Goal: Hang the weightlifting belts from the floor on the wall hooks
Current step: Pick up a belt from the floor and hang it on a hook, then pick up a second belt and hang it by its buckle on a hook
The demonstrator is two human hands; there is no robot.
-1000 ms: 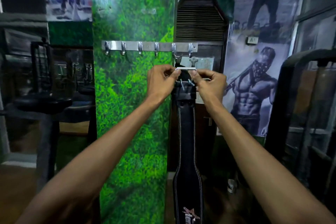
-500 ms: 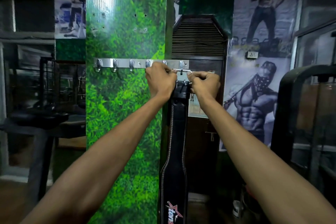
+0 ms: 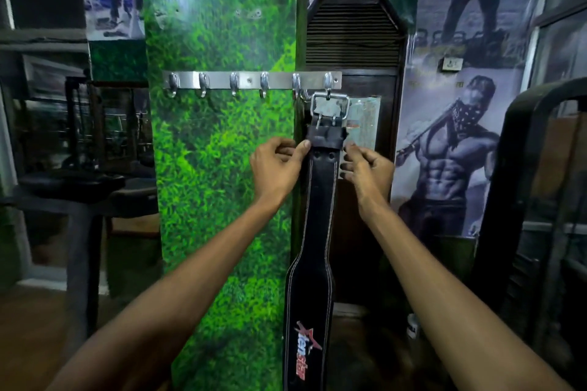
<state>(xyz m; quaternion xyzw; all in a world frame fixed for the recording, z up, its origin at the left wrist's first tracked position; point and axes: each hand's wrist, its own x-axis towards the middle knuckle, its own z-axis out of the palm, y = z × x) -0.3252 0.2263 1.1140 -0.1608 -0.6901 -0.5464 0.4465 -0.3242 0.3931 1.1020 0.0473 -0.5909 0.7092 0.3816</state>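
Black belt (image 3: 319, 200) on rightmost hook (image 3: 328, 84)

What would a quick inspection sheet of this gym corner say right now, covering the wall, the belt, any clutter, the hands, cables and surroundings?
Surface: green grass-print wall panel carrying a steel hook rail with six hooks.
Job's things: black belt hangs by its metal buckle from the rightmost hook; the other five hooks are bare.
Clutter: small white container on the floor, low right.
Hands: left hand touches the belt's left edge; right hand sits just beside the right edge, fingers relaxed.
Cables: nothing seen.
Surroundings: dark louvred cabinet, bodybuilder poster, gym machines either side.
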